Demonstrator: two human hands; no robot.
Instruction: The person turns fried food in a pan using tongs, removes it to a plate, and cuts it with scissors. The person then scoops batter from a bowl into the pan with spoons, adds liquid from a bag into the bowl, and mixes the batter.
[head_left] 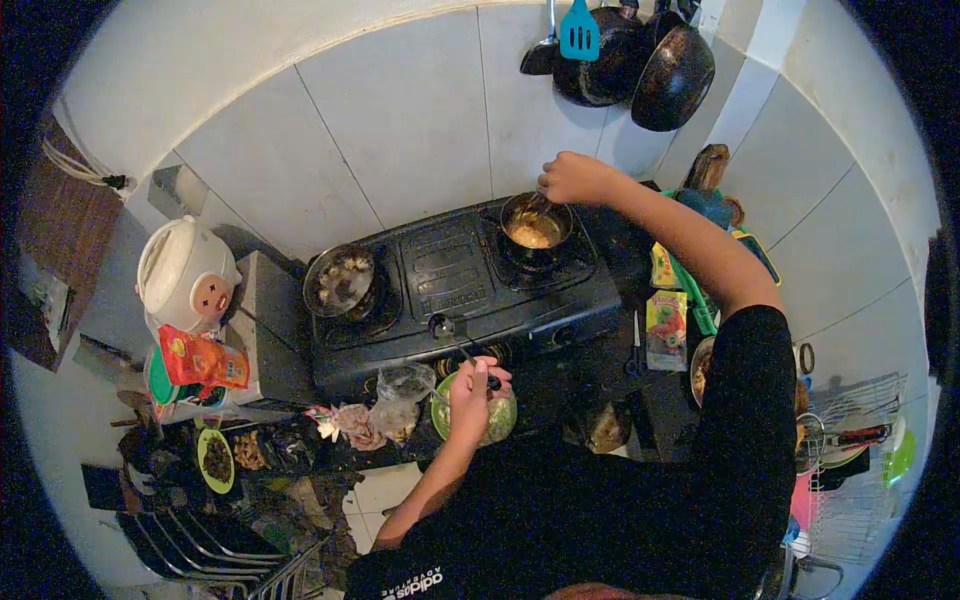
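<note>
My left hand (472, 395) is closed around the dark handle of a small ladle (440, 325), whose round bowl hangs over the front of the black stove (445, 270). Below that hand is a green bowl (500, 420) with pale contents. My right hand (575, 180) is closed above the small pan (536, 225) on the right burner, gripping a thin utensil that reaches down into it. Light orange-brown food lies in that pan. On the left burner sits another pan (340, 281) with pieces of food in liquid.
A white rice cooker (188, 275) and a red packet (205, 358) stand at the left. Plastic bags (400, 385) lie before the stove. Scissors (635, 350) and a seasoning packet (667, 325) are at the right. Pans (673, 78) hang on the wall; a dish rack (860, 430) is far right.
</note>
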